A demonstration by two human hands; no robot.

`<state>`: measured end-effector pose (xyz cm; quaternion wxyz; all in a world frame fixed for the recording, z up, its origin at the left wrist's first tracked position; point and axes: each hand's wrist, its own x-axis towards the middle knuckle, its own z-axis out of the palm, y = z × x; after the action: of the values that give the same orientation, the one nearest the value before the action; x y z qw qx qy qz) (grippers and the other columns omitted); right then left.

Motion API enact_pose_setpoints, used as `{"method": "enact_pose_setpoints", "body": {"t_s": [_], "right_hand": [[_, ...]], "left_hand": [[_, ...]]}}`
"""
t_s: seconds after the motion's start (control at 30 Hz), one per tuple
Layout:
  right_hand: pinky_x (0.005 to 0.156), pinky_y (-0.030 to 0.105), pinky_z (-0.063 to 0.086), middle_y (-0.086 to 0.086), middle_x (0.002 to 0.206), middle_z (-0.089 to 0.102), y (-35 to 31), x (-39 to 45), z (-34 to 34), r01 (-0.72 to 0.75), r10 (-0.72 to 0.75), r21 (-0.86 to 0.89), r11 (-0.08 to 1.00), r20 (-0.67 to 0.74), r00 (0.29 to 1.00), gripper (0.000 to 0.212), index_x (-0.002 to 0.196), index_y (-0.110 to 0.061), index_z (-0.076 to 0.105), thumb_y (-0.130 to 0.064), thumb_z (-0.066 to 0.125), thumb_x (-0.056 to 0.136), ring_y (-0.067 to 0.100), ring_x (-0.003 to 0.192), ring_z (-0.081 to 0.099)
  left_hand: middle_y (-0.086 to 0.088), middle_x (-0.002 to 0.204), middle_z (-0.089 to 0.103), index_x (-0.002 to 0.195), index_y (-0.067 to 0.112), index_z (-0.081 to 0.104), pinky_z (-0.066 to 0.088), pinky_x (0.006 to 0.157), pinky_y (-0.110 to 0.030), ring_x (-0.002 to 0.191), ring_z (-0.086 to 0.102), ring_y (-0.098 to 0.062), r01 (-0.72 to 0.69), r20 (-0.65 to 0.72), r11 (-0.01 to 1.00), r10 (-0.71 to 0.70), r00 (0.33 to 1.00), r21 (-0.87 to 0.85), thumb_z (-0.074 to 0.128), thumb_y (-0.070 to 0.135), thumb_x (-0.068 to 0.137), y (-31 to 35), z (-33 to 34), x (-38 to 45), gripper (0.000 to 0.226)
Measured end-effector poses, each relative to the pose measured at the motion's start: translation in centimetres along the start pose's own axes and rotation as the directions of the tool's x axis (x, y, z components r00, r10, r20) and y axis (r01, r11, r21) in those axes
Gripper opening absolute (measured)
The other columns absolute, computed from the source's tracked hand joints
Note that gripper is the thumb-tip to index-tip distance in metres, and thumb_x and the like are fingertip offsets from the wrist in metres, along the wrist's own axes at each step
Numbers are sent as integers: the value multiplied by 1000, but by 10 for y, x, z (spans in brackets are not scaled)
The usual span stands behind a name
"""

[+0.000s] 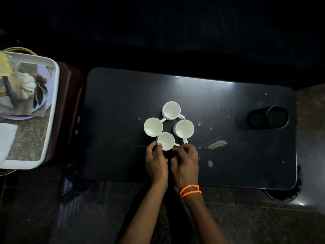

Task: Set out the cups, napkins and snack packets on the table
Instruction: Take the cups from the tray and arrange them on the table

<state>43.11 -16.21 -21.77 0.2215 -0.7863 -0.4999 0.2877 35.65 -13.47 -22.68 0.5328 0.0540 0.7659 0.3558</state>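
Cups: four white ones clustered upright at centre of the dark counter (228,155). Nearest cup (165,140) sits at 6 o'clock of the cluster, handle toward 3 o'clock. Left hand (156,162) pinches its rim at 9 o'clock; right hand (185,162), fingers curled, rests at the handle, grip unclear. White tray (52,106) lies off the counter at 9 o'clock, contents indistinct.
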Motion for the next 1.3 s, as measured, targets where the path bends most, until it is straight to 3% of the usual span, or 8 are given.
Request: {"method": "enact_pose_setpoints", "body": {"t_s": [0.17, 0.27, 0.33, 0.43, 0.63, 0.97, 1.13, 1.3], "right_hand": [[102, 33, 50, 8, 122, 68, 2, 2, 4, -17, 16, 25, 1000, 17, 1000, 22, 94, -8, 78, 1, 69, 75, 21, 118, 59], [84, 33, 52, -2, 90, 70, -7, 6, 4, -114, 119, 118, 986, -35, 992, 18, 91, -16, 71, -5, 67, 78, 18, 91, 63], [73, 21, 51, -6, 77, 67, -13, 12, 4, -254, 254, 221, 942, 29, 967, 24, 94, -26, 65, -7, 68, 80, 7, 76, 64], [65, 8, 49, -5, 82, 65, -11, 22, 4, -327, 299, 355, 876, 133, 945, 43, 107, -27, 59, 1, 71, 78, -4, 68, 62], [79, 18, 58, 6, 127, 61, -4, 19, 8, -279, 189, 410, 868, 248, 950, 70, 135, -11, 64, 18, 73, 73, 14, 98, 71], [81, 23, 60, 1, 123, 64, -3, -30, 18, -265, 204, 493, 828, 175, 963, 68, 125, -17, 72, 16, 80, 66, 15, 109, 70], [82, 26, 61, 1, 122, 65, -2, -52, 21, -278, 212, 440, 854, 195, 958, 68, 124, -17, 73, 17, 79, 65, 7, 107, 67], [81, 30, 61, 1, 121, 65, 1, -66, 21, -287, 212, 392, 874, 223, 951, 67, 123, -17, 73, 17, 78, 65, 13, 106, 68]], "left_hand": [[0, 120, 73, 118, 30, 71, 56, 102, -56, 112, 67, -23, -70, -10, 995, 71, 997, 74, 60, 35, 100, 4, 0, 5, 21], [1, 123, 68, 118, 33, 75, 53, 106, -54, 119, 64, -23, -141, 28, 979, 138, 990, 150, 57, 38, 96, 8, -3, 8, 29], [2, 118, 64, 118, 34, 77, 51, 107, -49, 113, 65, -20, -199, 56, 955, 191, 980, 221, 55, 38, 95, 8, -6, 13, 33], [13, 111, 60, 115, 34, 79, 51, 109, -46, 111, 67, -16, -260, 101, 927, 242, 965, 271, 56, 36, 99, 7, -14, 25, 28], [-3, 132, 68, 94, 54, 80, 57, 103, -55, 121, 69, -22, -132, 265, 984, 97, 959, 120, 59, 28, 105, 12, -23, 34, 35], [-1, 135, 68, 119, 32, 78, 52, 110, -55, 126, 66, -22, -136, 247, 970, 84, 965, 200, 58, 29, 106, -3, -61, 13, 25], [2, 136, 69, 111, 32, 80, 65, 86, -37, 121, 68, -12, -30, 200, 993, 6, 980, 118, 46, 45, 109, -5, -76, -6, 37], [-1, 140, 66, 116, 31, 79, 64, 83, -30, 125, 65, -11, -40, 210, 995, 20, 977, 94, 35, 61, 102, -12, -89, -19, 55]]}}
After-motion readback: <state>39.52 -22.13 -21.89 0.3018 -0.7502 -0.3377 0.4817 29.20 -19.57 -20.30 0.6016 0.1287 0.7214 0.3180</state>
